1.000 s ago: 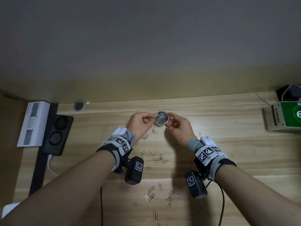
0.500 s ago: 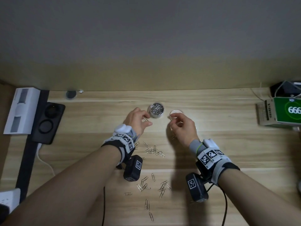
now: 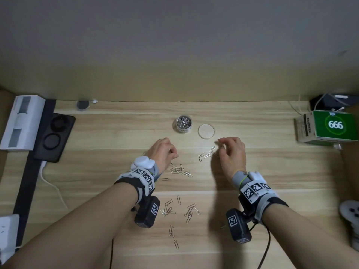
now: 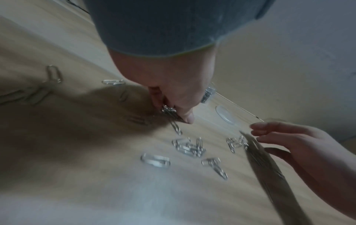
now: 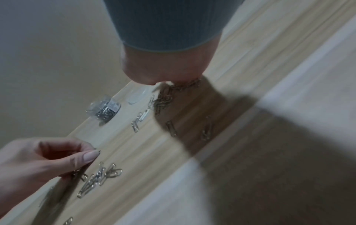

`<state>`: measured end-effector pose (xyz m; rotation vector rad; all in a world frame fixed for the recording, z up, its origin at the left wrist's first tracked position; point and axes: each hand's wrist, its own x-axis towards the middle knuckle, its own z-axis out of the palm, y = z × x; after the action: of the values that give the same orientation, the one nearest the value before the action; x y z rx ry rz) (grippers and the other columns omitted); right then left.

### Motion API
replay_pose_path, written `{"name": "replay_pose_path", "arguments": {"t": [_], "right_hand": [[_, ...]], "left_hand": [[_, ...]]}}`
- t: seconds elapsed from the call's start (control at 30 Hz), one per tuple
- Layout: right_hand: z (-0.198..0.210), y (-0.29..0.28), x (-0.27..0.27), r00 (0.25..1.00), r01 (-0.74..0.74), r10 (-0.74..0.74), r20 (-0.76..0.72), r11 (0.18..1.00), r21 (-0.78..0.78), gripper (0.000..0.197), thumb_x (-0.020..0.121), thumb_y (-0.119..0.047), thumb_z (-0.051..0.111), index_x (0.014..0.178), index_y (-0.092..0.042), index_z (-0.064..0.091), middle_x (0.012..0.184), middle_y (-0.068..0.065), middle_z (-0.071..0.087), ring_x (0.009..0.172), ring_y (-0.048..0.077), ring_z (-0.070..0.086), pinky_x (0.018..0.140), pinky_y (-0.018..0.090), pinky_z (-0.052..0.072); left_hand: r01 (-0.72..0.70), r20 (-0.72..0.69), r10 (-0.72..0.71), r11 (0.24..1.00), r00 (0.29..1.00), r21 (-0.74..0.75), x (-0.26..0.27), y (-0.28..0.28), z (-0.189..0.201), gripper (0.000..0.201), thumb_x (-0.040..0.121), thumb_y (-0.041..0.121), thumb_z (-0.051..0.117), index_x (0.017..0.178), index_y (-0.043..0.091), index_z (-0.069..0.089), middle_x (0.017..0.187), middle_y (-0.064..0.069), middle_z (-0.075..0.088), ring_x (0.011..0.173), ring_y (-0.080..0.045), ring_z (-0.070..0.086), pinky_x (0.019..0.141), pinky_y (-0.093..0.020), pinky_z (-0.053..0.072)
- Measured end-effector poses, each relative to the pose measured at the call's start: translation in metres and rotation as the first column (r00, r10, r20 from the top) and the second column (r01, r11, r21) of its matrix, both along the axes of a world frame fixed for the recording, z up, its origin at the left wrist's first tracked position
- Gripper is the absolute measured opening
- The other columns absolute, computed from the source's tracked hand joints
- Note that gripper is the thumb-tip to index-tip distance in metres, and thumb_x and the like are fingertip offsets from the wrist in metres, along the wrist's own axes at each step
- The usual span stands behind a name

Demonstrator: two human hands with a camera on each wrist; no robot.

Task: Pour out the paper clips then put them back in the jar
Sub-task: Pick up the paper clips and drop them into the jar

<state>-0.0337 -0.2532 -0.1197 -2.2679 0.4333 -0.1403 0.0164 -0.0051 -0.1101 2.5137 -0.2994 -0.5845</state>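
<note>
Where legible — green box (image 3: 334,126), "666"

The only legible writing is "666" in white numerals inside a pale ring, on the green top of a box (image 3: 328,126) at the far right of the worktop (image 3: 252,171); a dark strip down that box's left side carries small print too fine to read; the bands on both wrists and the black units hanging under them bear square black-and-white coded markers, patterns rather than letters; nothing else offers readable text.
</note>
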Motion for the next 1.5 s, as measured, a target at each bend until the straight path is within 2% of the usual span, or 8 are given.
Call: {"name": "replay_pose_path", "arguments": {"t": [0.27, 0.5, 0.67, 0.83, 1.03, 1.17, 1.3, 1.5], "right_hand": [[-0.005, 0.014, -0.043, 0.980, -0.151, 0.149, -0.131, 0.989, -0.008, 0.054, 0.081, -0.017, 0.053, 0.134, -0.008, 0.057, 0.149, 0.011, 0.043, 0.140, 0.026, 0.034, 0.115, 0.022, 0.017], [-0.006, 0.053, -0.062, 0.961, -0.274, 0.271, -0.059, 0.961, -0.047, 0.047, 0.082, -0.010, 0.067, 0.129, -0.011, 0.062, 0.138, 0.007, 0.052, 0.129, 0.025, 0.041, 0.113, 0.032, 0.031], [-0.006, 0.089, -0.073, 0.931, -0.364, 0.364, -0.029, 0.931, -0.025, 0.043, 0.079, -0.009, 0.067, 0.122, -0.016, 0.066, 0.126, 0.001, 0.055, 0.117, 0.020, 0.043, 0.105, 0.023, 0.033], [0.000, 0.115, -0.085, 0.865, -0.491, 0.495, -0.079, 0.869, 0.067, 0.043, 0.081, -0.018, 0.065, 0.123, -0.020, 0.064, 0.120, -0.004, 0.059, 0.114, 0.018, 0.048, 0.099, 0.029, 0.040], [0.005, 0.074, -0.086, 0.972, -0.233, 0.234, -0.028, 0.972, 0.020, 0.026, 0.088, -0.020, 0.065, 0.114, -0.018, 0.068, 0.114, -0.002, 0.061, 0.110, 0.019, 0.055, 0.099, 0.034, 0.046], [0.004, 0.028, -0.089, 0.995, -0.084, 0.073, -0.071, 0.983, -0.164, 0.052, 0.081, -0.020, 0.054, 0.130, -0.006, 0.059, 0.139, 0.016, 0.052, 0.129, 0.034, 0.044, 0.112, 0.031, 0.027], [-0.007, 0.022, -0.099, 0.982, -0.047, 0.023, -0.186, 0.990, -0.130, 0.063, 0.085, -0.011, 0.059, 0.145, -0.002, 0.041, 0.158, 0.017, 0.030, 0.145, 0.033, 0.024, 0.121, 0.033, 0.013], [-0.012, 0.062, -0.112, 0.981, -0.152, 0.143, -0.133, 0.987, -0.056, 0.057, 0.086, -0.012, 0.058, 0.141, -0.004, 0.046, 0.157, 0.012, 0.033, 0.147, 0.027, 0.025, 0.122, 0.030, 0.014]], "left_hand": [[0.050, 0.050, -0.043, 0.988, 0.998, -0.143, -0.051, 0.008, -0.003, 0.005, 0.082, 0.022, 0.073, 0.082, 0.017, 0.072, 0.089, 0.001, 0.058, 0.090, -0.019, 0.055, 0.081, -0.039, 0.047], [-0.078, 0.261, 0.078, 0.997, 0.962, -0.008, -0.063, 0.066, 0.012, 0.027, 0.080, 0.032, 0.073, 0.104, 0.021, 0.067, 0.105, 0.003, 0.055, 0.101, -0.019, 0.049, 0.084, -0.036, 0.048], [-0.295, 0.232, 0.255, 0.942, 0.939, 0.160, -0.077, 0.106, 0.007, 0.059, 0.076, 0.056, 0.068, 0.122, 0.020, 0.056, 0.120, -0.006, 0.046, 0.110, -0.027, 0.044, 0.094, -0.039, 0.044], [-0.312, 0.173, 0.296, 0.947, 0.939, 0.076, -0.090, 0.099, -0.005, 0.059, 0.076, 0.049, 0.072, 0.125, 0.022, 0.054, 0.121, -0.005, 0.042, 0.114, -0.025, 0.041, 0.101, -0.038, 0.040], [-0.139, 0.140, 0.147, 0.988, 0.979, -0.066, -0.101, 0.052, -0.010, 0.039, 0.082, 0.041, 0.070, 0.113, 0.022, 0.057, 0.114, 0.002, 0.043, 0.104, -0.018, 0.049, 0.093, -0.032, 0.045], [-0.067, 0.087, 0.084, 0.982, 0.993, -0.179, -0.115, 0.033, -0.011, 0.019, 0.088, 0.028, 0.064, 0.106, 0.024, 0.061, 0.106, 0.008, 0.048, 0.099, -0.012, 0.052, 0.091, -0.037, 0.049], [-0.075, 0.180, 0.119, 0.969, 0.976, -0.235, -0.112, 0.042, -0.008, 0.019, 0.090, 0.015, 0.058, 0.106, 0.024, 0.062, 0.106, 0.009, 0.053, 0.102, -0.010, 0.050, 0.090, -0.036, 0.049], [-0.119, 0.176, 0.124, 0.992, 0.977, -0.035, -0.091, 0.066, -0.007, 0.059, 0.085, 0.011, 0.056, 0.142, 0.014, 0.042, 0.153, -0.009, 0.032, 0.139, -0.028, 0.028, 0.115, -0.042, 0.027]]}}
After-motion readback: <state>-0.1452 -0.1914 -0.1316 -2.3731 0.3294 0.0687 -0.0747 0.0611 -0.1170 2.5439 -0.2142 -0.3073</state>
